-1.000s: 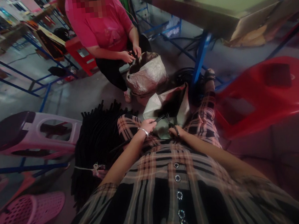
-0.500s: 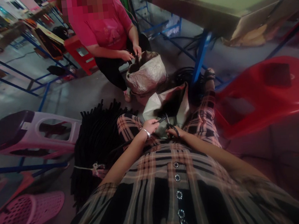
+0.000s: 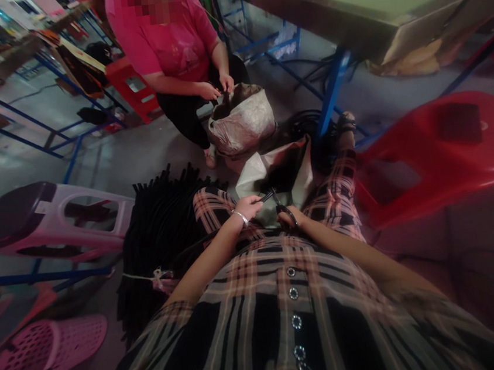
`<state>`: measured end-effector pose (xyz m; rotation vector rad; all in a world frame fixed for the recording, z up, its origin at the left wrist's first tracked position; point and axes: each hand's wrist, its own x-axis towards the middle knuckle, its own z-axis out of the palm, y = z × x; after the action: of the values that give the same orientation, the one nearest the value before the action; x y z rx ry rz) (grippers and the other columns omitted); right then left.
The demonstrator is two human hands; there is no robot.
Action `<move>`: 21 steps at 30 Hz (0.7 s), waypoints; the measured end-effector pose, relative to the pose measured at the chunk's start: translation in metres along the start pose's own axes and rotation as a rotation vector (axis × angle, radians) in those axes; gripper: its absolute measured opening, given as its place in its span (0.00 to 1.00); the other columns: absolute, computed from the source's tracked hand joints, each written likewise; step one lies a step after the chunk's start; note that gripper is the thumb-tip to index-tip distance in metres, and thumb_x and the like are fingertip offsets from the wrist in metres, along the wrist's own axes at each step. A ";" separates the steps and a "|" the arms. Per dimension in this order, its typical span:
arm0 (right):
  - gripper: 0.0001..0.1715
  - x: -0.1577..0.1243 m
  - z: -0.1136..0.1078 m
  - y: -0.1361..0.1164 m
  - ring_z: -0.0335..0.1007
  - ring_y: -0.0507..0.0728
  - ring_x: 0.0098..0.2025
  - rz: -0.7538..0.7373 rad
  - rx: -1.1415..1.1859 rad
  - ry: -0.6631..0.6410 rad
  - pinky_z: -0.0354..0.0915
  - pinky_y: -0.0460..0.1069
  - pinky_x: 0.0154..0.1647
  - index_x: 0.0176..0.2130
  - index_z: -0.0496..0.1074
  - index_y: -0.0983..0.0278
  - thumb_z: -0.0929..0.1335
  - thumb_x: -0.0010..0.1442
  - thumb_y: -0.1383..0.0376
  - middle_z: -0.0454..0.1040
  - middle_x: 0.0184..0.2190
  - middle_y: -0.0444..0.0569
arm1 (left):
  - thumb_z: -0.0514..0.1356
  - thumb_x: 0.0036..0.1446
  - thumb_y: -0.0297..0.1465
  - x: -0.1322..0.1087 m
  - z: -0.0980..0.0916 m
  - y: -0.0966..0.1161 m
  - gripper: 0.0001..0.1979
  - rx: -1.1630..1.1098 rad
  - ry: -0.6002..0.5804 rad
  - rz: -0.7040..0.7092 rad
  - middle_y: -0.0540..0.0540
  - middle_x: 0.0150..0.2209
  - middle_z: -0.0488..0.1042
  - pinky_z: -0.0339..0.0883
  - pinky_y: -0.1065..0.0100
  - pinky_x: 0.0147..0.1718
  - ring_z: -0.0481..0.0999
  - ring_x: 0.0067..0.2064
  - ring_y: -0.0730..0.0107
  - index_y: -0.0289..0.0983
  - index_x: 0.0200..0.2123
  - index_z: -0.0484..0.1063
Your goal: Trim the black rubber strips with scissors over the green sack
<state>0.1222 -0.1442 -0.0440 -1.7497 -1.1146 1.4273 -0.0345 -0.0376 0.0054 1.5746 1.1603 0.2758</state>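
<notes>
My left hand point(image 3: 249, 207) is closed around a thin black strip point(image 3: 266, 196), whose free end points right toward the scissors. In my right hand point(image 3: 289, 218) are black-handled scissors point(image 3: 281, 206), their blades at the tip of the strip. Both hands are over the mouth of an open pale sack point(image 3: 250, 176) between my knees; its inside is dark. Beside my left leg lies a large bundle of black strips or tubes point(image 3: 158, 224), tied with a light cord point(image 3: 158, 275).
A person in a pink shirt point(image 3: 175, 51) sits opposite, hands over another sack point(image 3: 246, 120). A red stool point(image 3: 438, 153) stands at my right, a pink and dark stool point(image 3: 68, 209) at my left. A pink basket point(image 3: 74, 350) is lower left; a table point(image 3: 371, 25) spans the upper right.
The scissor blades have closed together at the strip's tip, and the fingers of my right hand have drawn in slightly. My left hand stays in place.
</notes>
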 end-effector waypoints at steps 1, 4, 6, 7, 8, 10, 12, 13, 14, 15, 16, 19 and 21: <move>0.12 0.000 -0.001 0.001 0.64 0.51 0.18 -0.021 -0.030 0.013 0.57 0.43 0.19 0.19 0.69 0.69 0.63 0.50 0.68 0.67 0.13 0.47 | 0.61 0.48 0.30 0.000 0.000 0.000 0.10 -0.001 0.003 -0.002 0.56 0.16 0.63 0.48 0.76 0.15 0.55 0.13 0.84 0.33 0.35 0.74; 0.12 -0.001 -0.002 0.003 0.63 0.50 0.18 -0.073 -0.100 0.063 0.56 0.42 0.19 0.20 0.70 0.69 0.63 0.50 0.68 0.67 0.14 0.46 | 0.60 0.49 0.30 0.001 -0.001 -0.001 0.10 0.002 0.017 -0.006 0.56 0.17 0.63 0.48 0.76 0.15 0.55 0.14 0.84 0.33 0.36 0.73; 0.11 -0.001 -0.001 0.003 0.63 0.50 0.18 -0.060 -0.102 0.073 0.56 0.42 0.19 0.21 0.70 0.69 0.62 0.51 0.68 0.66 0.14 0.45 | 0.59 0.49 0.30 0.002 -0.001 -0.001 0.11 0.019 0.023 -0.005 0.56 0.17 0.63 0.48 0.76 0.15 0.56 0.14 0.83 0.32 0.36 0.73; 0.11 -0.001 -0.001 0.003 0.63 0.50 0.18 -0.043 -0.097 0.071 0.56 0.42 0.19 0.22 0.70 0.69 0.62 0.51 0.68 0.66 0.13 0.45 | 0.58 0.49 0.30 0.002 -0.002 -0.001 0.11 0.034 0.023 -0.005 0.55 0.17 0.63 0.48 0.76 0.15 0.56 0.14 0.82 0.32 0.36 0.73; 0.11 -0.001 0.000 0.003 0.63 0.50 0.18 -0.024 -0.092 0.068 0.57 0.42 0.20 0.22 0.70 0.69 0.62 0.51 0.67 0.66 0.13 0.45 | 0.58 0.49 0.31 0.002 -0.002 -0.001 0.12 0.055 0.023 -0.003 0.55 0.16 0.63 0.48 0.76 0.16 0.56 0.14 0.82 0.32 0.37 0.73; 0.11 -0.001 0.002 0.002 0.63 0.50 0.19 0.000 -0.092 0.065 0.58 0.42 0.21 0.22 0.69 0.69 0.62 0.52 0.67 0.66 0.14 0.45 | 0.58 0.48 0.31 0.003 -0.002 -0.002 0.12 0.114 0.019 0.016 0.55 0.16 0.63 0.49 0.75 0.17 0.55 0.15 0.82 0.32 0.36 0.74; 0.11 -0.001 0.003 0.001 0.63 0.50 0.20 -0.006 -0.123 0.041 0.58 0.42 0.23 0.22 0.68 0.68 0.62 0.52 0.68 0.67 0.16 0.45 | 0.58 0.47 0.31 0.003 -0.004 -0.004 0.11 0.194 0.007 0.061 0.55 0.16 0.64 0.51 0.75 0.19 0.57 0.16 0.81 0.32 0.34 0.75; 0.10 -0.001 0.003 0.001 0.63 0.49 0.21 -0.017 -0.150 0.027 0.58 0.42 0.23 0.22 0.68 0.68 0.62 0.52 0.68 0.68 0.17 0.45 | 0.58 0.46 0.31 0.004 -0.005 -0.005 0.11 0.234 -0.003 0.084 0.54 0.17 0.65 0.52 0.75 0.19 0.58 0.17 0.80 0.33 0.33 0.76; 0.10 -0.001 0.003 0.000 0.63 0.49 0.22 -0.031 -0.181 0.016 0.57 0.42 0.24 0.22 0.68 0.68 0.62 0.52 0.68 0.68 0.18 0.45 | 0.58 0.46 0.30 0.004 -0.006 -0.007 0.11 0.269 -0.012 0.102 0.54 0.17 0.66 0.53 0.75 0.20 0.60 0.18 0.79 0.33 0.32 0.76; 0.09 -0.001 0.003 0.000 0.62 0.49 0.23 -0.050 -0.214 0.008 0.56 0.42 0.24 0.22 0.67 0.68 0.62 0.51 0.68 0.68 0.19 0.46 | 0.58 0.45 0.30 0.004 -0.007 -0.008 0.11 0.296 -0.021 0.113 0.53 0.17 0.67 0.53 0.74 0.21 0.61 0.19 0.78 0.33 0.32 0.76; 0.09 -0.001 0.002 0.000 0.62 0.49 0.23 -0.068 -0.244 0.007 0.56 0.42 0.24 0.22 0.67 0.68 0.62 0.51 0.68 0.68 0.20 0.46 | 0.58 0.45 0.31 0.005 -0.007 -0.009 0.11 0.317 -0.027 0.121 0.53 0.18 0.67 0.54 0.74 0.21 0.62 0.20 0.78 0.33 0.32 0.76; 0.10 -0.001 0.001 0.001 0.60 0.49 0.23 -0.107 -0.311 0.037 0.54 0.43 0.25 0.23 0.68 0.68 0.62 0.52 0.68 0.67 0.20 0.46 | 0.58 0.45 0.32 0.005 -0.009 -0.011 0.12 0.350 -0.023 0.130 0.53 0.18 0.68 0.54 0.74 0.22 0.63 0.21 0.77 0.33 0.32 0.76; 0.11 0.000 0.001 0.003 0.59 0.49 0.23 -0.119 -0.355 0.065 0.53 0.43 0.25 0.22 0.68 0.68 0.62 0.52 0.68 0.66 0.19 0.46 | 0.57 0.46 0.32 0.006 -0.008 -0.011 0.12 0.354 -0.008 0.134 0.53 0.18 0.67 0.54 0.74 0.22 0.62 0.21 0.77 0.33 0.32 0.76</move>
<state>0.1218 -0.1455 -0.0465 -1.9153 -1.4801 1.1439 -0.0432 -0.0292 -0.0036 1.9662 1.1427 0.1561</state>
